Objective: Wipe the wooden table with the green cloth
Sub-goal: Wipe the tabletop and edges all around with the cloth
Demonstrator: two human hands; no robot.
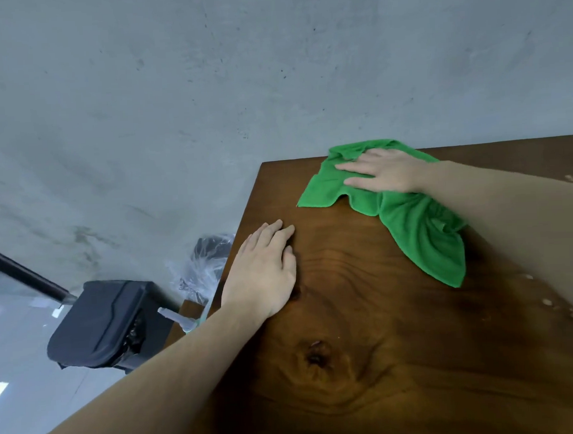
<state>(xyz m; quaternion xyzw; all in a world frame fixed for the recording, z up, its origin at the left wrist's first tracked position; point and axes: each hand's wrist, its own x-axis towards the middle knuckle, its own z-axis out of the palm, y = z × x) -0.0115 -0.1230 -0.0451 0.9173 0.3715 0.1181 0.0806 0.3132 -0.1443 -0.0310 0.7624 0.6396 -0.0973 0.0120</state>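
Dark wooden surface fills the near view, wiping being judged under way at its far corner. Green cloth is spread there, partly bunched, pressed flat under the right hand, fingers slightly spread, nothing gripped. Left hand is laid palm-down near the left edge, fingers together. Next, a sweep toward the unwiped near area is called for.

The wooden table runs off the right and near edges, and the right hand hides part of the green cloth.
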